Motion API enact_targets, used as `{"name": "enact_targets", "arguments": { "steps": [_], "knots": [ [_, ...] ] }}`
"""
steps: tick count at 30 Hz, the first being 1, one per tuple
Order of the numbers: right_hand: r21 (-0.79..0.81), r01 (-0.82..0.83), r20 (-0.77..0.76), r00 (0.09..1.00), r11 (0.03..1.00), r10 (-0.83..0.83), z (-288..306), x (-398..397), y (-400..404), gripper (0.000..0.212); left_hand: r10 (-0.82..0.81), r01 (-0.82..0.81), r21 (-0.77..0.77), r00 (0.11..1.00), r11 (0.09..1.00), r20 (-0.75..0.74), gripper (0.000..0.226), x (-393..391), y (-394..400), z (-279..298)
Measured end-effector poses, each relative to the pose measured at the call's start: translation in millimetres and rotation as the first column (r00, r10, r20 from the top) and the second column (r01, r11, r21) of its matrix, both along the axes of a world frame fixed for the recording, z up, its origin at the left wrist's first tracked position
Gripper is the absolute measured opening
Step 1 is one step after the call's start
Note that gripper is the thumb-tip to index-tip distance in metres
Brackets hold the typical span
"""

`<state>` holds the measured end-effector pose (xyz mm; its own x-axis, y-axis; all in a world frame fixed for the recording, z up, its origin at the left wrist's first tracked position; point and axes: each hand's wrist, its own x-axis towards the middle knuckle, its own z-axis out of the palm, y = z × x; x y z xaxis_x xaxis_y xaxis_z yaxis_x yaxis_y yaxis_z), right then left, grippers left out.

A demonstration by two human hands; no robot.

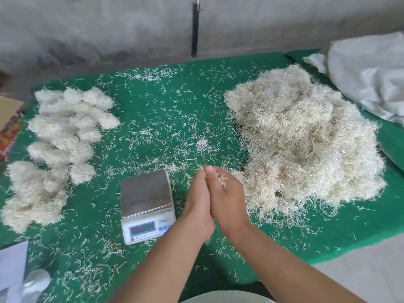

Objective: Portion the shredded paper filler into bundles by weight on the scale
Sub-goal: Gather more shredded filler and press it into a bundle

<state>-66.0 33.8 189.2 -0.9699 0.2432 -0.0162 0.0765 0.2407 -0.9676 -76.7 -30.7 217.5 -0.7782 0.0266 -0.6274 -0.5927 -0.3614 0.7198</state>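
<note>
A big loose heap of pale shredded paper filler (pixel 306 141) lies on the right of the green mat (pixel 153 101). Several fluffy portioned bundles (pixel 59 138) sit in rows on the left. A small white digital scale (pixel 147 204) with a bare steel pan stands front and centre. My left hand (pixel 197 200) and right hand (pixel 227 197) are pressed palm to palm with straight fingers, just right of the scale. A few paper shreds cling to the back of my right hand.
Loose shreds are scattered all over the mat. A white plastic sack (pixel 369 71) lies at the far right. A cardboard box edge (pixel 8 110) and coloured packaging sit at the left. White paper and a shiny object (pixel 32 283) lie at the front left. A concrete wall stands behind.
</note>
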Motion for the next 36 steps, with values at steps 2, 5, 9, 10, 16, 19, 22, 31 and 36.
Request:
{"name": "enact_targets", "arguments": {
  "steps": [2, 5, 9, 10, 16, 19, 22, 31, 36],
  "knots": [
    [-0.047, 0.065, 0.039, 0.997, 0.997, -0.063, 1.1, -6.1, 6.7, 0.041, -0.088, 0.089, -0.075, 0.996, 0.993, 0.015, 0.041, 1.4, 1.8, 2.7],
    [-0.104, 0.160, 0.084, 0.985, 0.982, -0.151, 4.6, -11.4, 6.8, 0.053, -0.162, 0.154, -0.197, 0.987, 0.968, -0.024, 0.035, 6.4, 0.0, 1.6],
    [-0.264, 0.363, 0.309, 0.909, 0.894, -0.279, 12.6, -31.5, 14.7, 0.045, -0.508, 0.266, -0.608, 0.819, 0.748, -0.266, 0.073, 23.5, -10.6, -15.4],
    [-0.277, 0.376, 0.364, 0.893, 0.884, -0.266, 13.0, -35.6, 18.4, 0.037, -0.540, 0.214, -0.679, 0.782, 0.702, -0.312, 0.083, 26.6, -13.4, -19.8],
    [-0.610, 0.292, 0.488, 0.871, 0.737, 0.058, 20.6, -40.5, 15.7, 0.034, -0.718, -0.155, -0.852, 0.475, 0.501, -0.509, 0.065, 22.0, -25.0, -33.1],
    [-0.707, 0.221, 0.485, 0.843, 0.672, 0.233, 18.0, -33.5, 3.7, 0.042, -0.606, -0.303, -0.755, 0.458, 0.581, -0.650, 0.055, 6.4, -29.4, -32.5],
    [-0.830, 0.183, 0.404, 0.848, 0.527, 0.341, 27.9, -28.6, -0.5, 0.076, -0.485, -0.400, -0.670, 0.474, 0.625, -0.735, 0.040, -11.3, -27.2, -27.7],
    [-0.799, 0.177, 0.402, 0.868, 0.574, 0.292, 29.3, -27.6, -7.7, 0.081, -0.014, -0.238, -0.388, 0.838, 0.890, -0.545, 0.039, -59.4, -24.6, -7.6],
    [-0.812, 0.224, 0.407, 0.879, 0.540, 0.248, 32.8, -23.8, -10.2, 0.084, 0.030, -0.197, -0.324, 0.890, 0.925, -0.456, 0.037, -60.0, -30.2, -16.6]
  ]
}}
